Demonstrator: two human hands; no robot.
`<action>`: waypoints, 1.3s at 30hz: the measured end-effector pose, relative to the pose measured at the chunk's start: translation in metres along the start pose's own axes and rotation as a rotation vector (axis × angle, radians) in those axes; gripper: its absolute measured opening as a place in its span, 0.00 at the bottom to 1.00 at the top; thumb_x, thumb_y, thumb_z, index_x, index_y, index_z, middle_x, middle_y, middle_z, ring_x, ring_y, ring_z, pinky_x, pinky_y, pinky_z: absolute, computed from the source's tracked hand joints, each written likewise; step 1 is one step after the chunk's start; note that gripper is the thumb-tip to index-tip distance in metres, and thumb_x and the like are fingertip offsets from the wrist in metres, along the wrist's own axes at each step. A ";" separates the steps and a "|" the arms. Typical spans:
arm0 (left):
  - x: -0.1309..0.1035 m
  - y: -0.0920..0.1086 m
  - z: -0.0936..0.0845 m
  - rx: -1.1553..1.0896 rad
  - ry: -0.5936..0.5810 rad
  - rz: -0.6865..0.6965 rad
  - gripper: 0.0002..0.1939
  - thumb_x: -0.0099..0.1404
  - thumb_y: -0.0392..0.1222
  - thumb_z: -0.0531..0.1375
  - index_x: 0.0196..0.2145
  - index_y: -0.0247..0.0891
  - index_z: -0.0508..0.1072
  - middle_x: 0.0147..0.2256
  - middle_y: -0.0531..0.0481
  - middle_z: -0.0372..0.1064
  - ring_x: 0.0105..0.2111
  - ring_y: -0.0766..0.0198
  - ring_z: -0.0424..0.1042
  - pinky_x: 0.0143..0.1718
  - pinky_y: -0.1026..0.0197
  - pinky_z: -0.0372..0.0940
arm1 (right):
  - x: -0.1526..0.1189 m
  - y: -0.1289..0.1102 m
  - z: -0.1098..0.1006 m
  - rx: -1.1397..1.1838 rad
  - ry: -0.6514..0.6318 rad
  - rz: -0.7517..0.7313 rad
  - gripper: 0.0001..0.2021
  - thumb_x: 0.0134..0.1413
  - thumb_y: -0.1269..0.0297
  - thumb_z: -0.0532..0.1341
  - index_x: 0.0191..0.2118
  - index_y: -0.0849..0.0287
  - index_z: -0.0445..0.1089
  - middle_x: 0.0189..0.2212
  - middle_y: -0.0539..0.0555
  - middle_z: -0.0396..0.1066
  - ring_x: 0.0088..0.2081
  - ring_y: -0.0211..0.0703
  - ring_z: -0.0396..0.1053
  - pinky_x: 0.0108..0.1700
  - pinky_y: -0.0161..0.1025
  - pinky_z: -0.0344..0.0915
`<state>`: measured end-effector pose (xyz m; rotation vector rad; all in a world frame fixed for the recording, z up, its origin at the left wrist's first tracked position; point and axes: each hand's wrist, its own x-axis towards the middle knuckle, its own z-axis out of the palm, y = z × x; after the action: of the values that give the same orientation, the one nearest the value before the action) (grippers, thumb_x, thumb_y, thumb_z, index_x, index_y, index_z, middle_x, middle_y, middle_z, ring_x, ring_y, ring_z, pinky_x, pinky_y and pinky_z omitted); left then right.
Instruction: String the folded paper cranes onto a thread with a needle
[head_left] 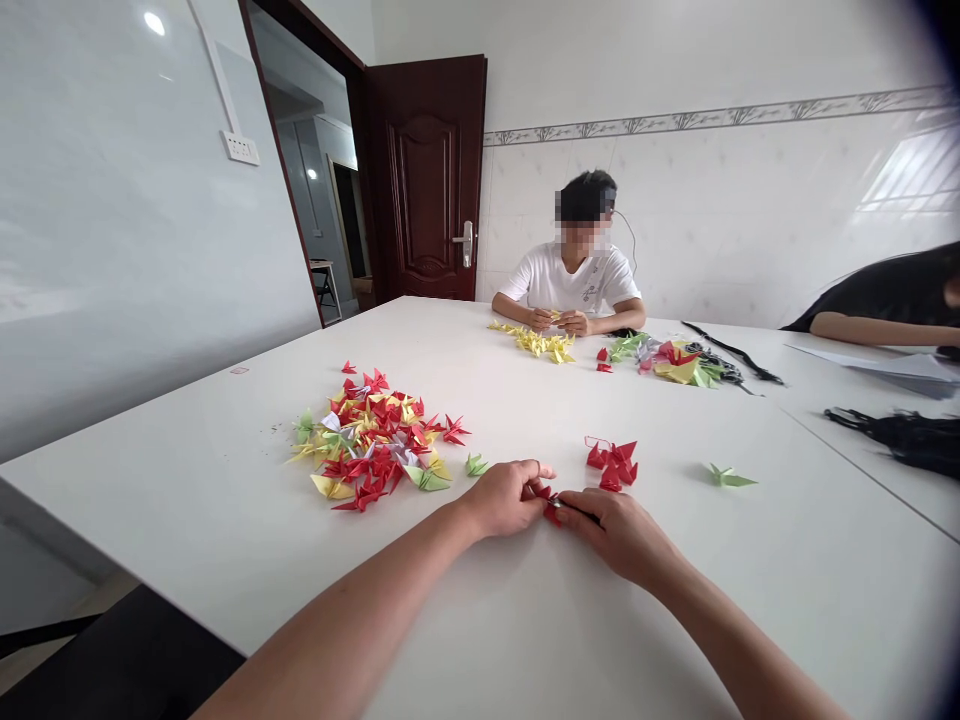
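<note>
Between my two hands is a small red folded paper piece [551, 512]. My left hand [511, 497] pinches it from the left. My right hand [616, 527] is closed on a slim dark tool [586, 513], whose tip meets the red paper. Just beyond my right hand lie several red folded papers [613, 466]. A small green folded paper [476, 465] rests beside my left hand. Farther left spreads a heap of red, yellow, green and white paper cranes [382, 432].
A green crane [729, 477] lies to the right on the white table [465, 650]. Across it sits a person in a white shirt [574, 278] with yellow cranes [541, 343]. Black straps [900, 435], papers [885, 367] and another person's arm [885, 330] are at the right.
</note>
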<state>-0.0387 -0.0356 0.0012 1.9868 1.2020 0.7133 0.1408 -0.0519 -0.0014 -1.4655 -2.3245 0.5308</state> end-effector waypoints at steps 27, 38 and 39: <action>0.000 -0.003 0.001 -0.018 -0.014 0.048 0.22 0.57 0.38 0.55 0.51 0.36 0.67 0.38 0.47 0.73 0.33 0.66 0.72 0.36 0.65 0.66 | 0.001 0.004 0.002 0.217 0.272 -0.009 0.12 0.52 0.55 0.55 0.31 0.56 0.71 0.26 0.52 0.68 0.27 0.40 0.64 0.29 0.37 0.62; 0.007 -0.007 -0.054 0.274 0.449 0.158 0.12 0.58 0.34 0.53 0.37 0.36 0.74 0.38 0.47 0.72 0.35 0.65 0.71 0.35 0.65 0.66 | 0.004 0.027 -0.006 0.176 0.567 0.286 0.15 0.49 0.52 0.55 0.32 0.57 0.72 0.31 0.53 0.69 0.29 0.41 0.65 0.30 0.36 0.61; 0.006 -0.008 -0.058 0.305 0.436 0.112 0.13 0.58 0.35 0.53 0.38 0.37 0.74 0.39 0.47 0.72 0.36 0.64 0.71 0.37 0.65 0.65 | 0.005 0.028 -0.006 0.174 0.570 0.292 0.16 0.49 0.52 0.54 0.33 0.57 0.72 0.32 0.53 0.70 0.29 0.42 0.66 0.30 0.37 0.62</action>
<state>-0.0839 -0.0113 0.0305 2.2316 1.5352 1.1185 0.1637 -0.0358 -0.0095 -1.6204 -1.6039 0.3195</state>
